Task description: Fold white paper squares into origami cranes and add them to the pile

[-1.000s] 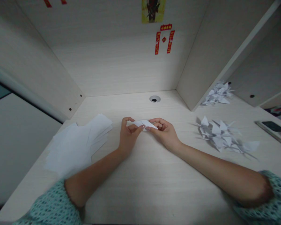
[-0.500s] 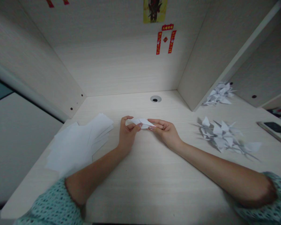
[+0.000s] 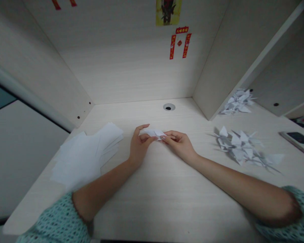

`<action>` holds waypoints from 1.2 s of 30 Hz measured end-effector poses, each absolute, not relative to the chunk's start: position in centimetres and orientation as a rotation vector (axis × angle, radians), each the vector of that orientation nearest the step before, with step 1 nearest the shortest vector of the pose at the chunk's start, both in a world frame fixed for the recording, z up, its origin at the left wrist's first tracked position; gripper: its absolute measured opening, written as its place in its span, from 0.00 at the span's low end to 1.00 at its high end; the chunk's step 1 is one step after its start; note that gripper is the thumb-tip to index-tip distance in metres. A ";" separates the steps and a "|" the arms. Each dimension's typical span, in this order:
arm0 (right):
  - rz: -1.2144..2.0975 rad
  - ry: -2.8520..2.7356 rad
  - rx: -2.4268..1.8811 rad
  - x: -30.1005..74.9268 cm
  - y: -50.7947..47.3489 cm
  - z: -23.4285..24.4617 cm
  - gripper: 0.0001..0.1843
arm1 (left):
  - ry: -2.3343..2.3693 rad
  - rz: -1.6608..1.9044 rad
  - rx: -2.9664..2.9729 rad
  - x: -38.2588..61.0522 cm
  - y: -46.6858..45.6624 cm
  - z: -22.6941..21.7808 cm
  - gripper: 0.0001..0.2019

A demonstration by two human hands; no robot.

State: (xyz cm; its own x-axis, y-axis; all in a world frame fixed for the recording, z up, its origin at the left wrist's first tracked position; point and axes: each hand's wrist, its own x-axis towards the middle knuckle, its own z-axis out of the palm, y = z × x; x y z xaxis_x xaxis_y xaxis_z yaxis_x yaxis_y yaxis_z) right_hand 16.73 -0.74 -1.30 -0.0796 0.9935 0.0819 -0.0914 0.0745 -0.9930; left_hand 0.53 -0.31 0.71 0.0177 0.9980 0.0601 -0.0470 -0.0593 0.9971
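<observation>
A small folded piece of white paper [image 3: 152,132] lies between my two hands at the middle of the pale wooden desk [image 3: 157,195]. My left hand [image 3: 140,145] pinches its left end with thumb and fingers. My right hand [image 3: 178,143] pinches its right end, fingers curled together over the fold. Both forearms rest on the desk.
A loose stack of white paper sheets [image 3: 83,155] lies to the left. Several folded paper cranes [image 3: 239,145] sit on the right, with another heap [image 3: 236,101] further back by a panel. A cable hole [image 3: 168,107] is behind my hands. A dark phone [image 3: 297,137] lies at far right.
My hands have stayed in place, working the fold; the paper piece looks narrower and my right fingers have moved closer to the left hand.
</observation>
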 end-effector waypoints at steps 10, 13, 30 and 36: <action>1.233 -1.284 -1.075 16.5 -1.1 -1.2 0.15 | 1.142 1.162 1.209 0.5 0.0 0.3 0.25; 1.226 -1.294 -1.069 16.6 -1.0 -1.4 0.16 | 1.139 1.133 1.210 0.4 0.2 0.4 0.23; 1.263 -1.353 -1.049 16.6 -1.1 -1.7 0.15 | 1.215 1.209 1.329 0.3 0.1 0.2 0.15; 1.260 -1.385 -1.051 16.7 -0.9 -1.9 0.16 | 1.206 1.171 1.373 0.2 0.3 0.0 0.15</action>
